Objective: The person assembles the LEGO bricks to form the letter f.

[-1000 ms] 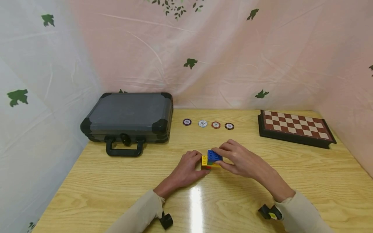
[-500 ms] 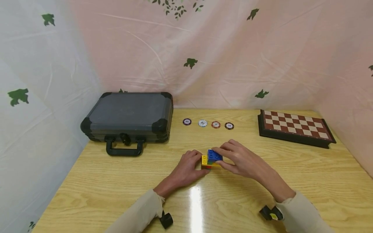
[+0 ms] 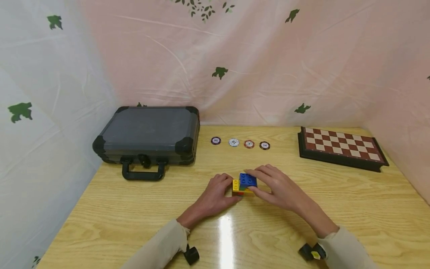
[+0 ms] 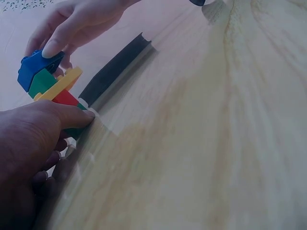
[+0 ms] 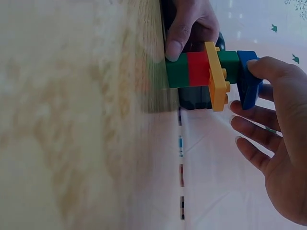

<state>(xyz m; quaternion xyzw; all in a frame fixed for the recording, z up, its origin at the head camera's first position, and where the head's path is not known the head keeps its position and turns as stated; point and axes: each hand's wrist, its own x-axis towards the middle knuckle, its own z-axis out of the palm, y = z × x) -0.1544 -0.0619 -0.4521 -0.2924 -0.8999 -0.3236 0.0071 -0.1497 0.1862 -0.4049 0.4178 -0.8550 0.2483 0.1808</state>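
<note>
A small tower of toy building bricks stands on the table between the hands. From the bottom it has a green brick [image 5: 179, 72], a red brick [image 5: 198, 69], a yellow brick [image 3: 236, 185], another green brick [image 5: 229, 66] and a blue brick [image 3: 248, 180] with a sloping side on top. My left hand [image 3: 215, 196] grips the tower's base, its thumb on the near side of the lower green brick. With thumb and forefinger, my right hand [image 3: 277, 186] pinches the blue brick; its other fingers are spread apart from the tower in the right wrist view.
A grey case [image 3: 151, 130] with a black handle lies at the back left of the wooden table [image 3: 134, 209]. Several poker chips [image 3: 233, 142] lie in a row behind the tower. A checkered board box [image 3: 340, 145] sits at the back right, before a cloth backdrop [image 3: 174, 74].
My right hand and wrist have shifted slightly toward the right and down, still at the blue brick. The left hand and the tower have stayed in place.
</note>
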